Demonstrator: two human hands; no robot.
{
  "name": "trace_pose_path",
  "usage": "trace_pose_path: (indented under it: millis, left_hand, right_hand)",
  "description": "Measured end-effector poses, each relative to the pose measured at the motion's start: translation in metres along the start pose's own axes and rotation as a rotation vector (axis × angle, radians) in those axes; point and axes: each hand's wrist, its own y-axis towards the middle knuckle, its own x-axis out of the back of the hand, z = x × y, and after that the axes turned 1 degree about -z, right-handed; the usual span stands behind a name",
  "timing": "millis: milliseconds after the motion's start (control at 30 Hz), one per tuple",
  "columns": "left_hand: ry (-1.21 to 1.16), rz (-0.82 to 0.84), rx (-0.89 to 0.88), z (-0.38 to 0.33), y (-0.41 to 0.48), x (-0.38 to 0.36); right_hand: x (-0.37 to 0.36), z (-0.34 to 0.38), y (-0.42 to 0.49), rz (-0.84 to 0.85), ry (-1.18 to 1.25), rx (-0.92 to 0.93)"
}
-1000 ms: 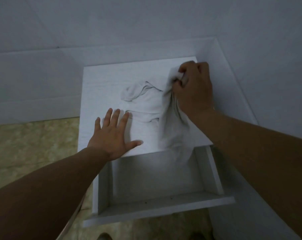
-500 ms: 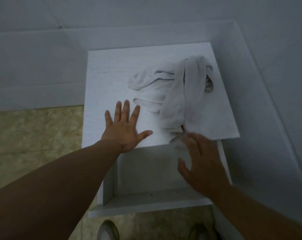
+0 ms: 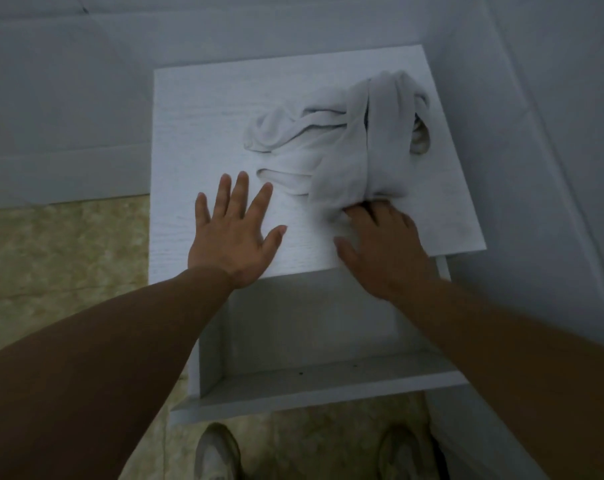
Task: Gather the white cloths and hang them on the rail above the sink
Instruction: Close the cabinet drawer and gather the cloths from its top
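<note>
A bunched pile of white cloths point(image 3: 342, 147) lies on the right half of a small white cabinet's top point(image 3: 203, 109). My left hand point(image 3: 234, 233) presses flat on the top just left of the pile, fingers spread, holding nothing. My right hand point(image 3: 383, 244) lies at the near end of the pile with fairly straight fingers. Its fingertips touch the cloth's folded edge and are partly hidden by it. No rail or sink is in view.
Below the cabinet top an open white drawer point(image 3: 311, 386) sticks out toward me. White walls close in behind and on the right point(image 3: 535, 168). Beige tiled floor point(image 3: 58, 258) lies to the left. My shoes point(image 3: 217, 452) stand under the drawer front.
My right hand let go of the cloth's far end, drew back over the drawer, then came forward to the pile's near end. The left hand stayed flat on the top.
</note>
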Motion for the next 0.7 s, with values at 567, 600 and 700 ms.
trace_pose_path:
  millis: [567, 600, 700]
  left_hand:
    - [-0.035, 0.028, 0.088, 0.002, 0.001, 0.005]
    - [-0.036, 0.034, 0.083, 0.002, 0.001, 0.006]
    - [-0.034, 0.039, 0.069, 0.001, -0.002, 0.005]
  right_hand:
    - [-0.055, 0.011, -0.175, 0.294, -0.2, 0.22]
    - [-0.057, 0.011, -0.175, 0.298, -0.225, 0.228]
    - [-0.059, 0.011, -0.167, 0.267, -0.237, 0.174]
